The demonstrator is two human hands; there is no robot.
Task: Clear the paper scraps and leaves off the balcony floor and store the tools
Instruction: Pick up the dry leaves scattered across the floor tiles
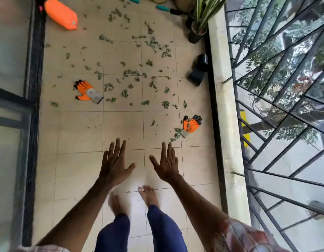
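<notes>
Nothing's started yet: both the left hand [114,165] and right hand [166,165] hang spread and empty. Leaves [132,73] litter the tiles ahead, gloves [87,91] too. Probably gloves first, then sweeping.

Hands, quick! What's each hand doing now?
Left hand: open, fingers spread, holding nothing.
Right hand: open, fingers spread, holding nothing.
</notes>
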